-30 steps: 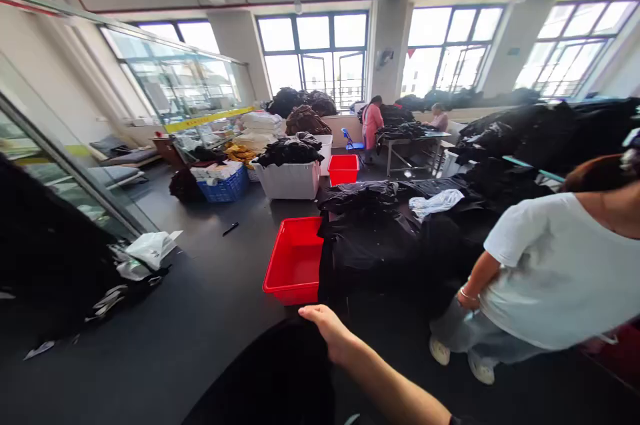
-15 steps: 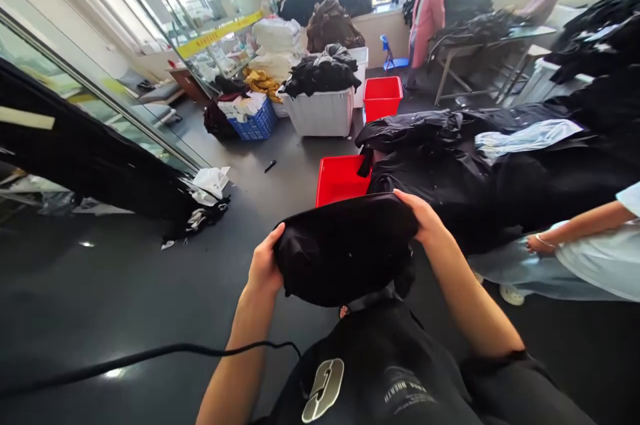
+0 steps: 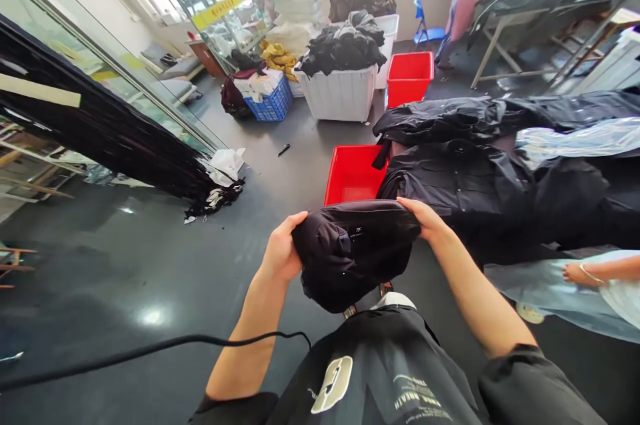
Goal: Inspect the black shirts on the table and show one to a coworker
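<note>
A bundled black garment (image 3: pixel 353 251) hangs in front of my chest, held between both hands. My left hand (image 3: pixel 281 253) grips its left edge with fingers curled round the cloth. My right hand (image 3: pixel 425 218) is closed on its upper right edge. Just beyond it, a red plastic tub (image 3: pixel 353 175) sits on the dark floor. A long heap of black garments (image 3: pixel 490 171) lies to the right of the tub.
A white bin piled with dark clothes (image 3: pixel 340 88), a second red tub (image 3: pixel 409 77) and a blue crate (image 3: pixel 273 105) stand farther back. Black fabric (image 3: pixel 100 131) drapes at left by a glass partition. Another person's hand (image 3: pixel 575 273) shows at right. A black cable (image 3: pixel 150 348) crosses below.
My view has tipped down. My left hand came into view and took hold of the garment; both hands now hold it slightly lower and closer to my chest.
</note>
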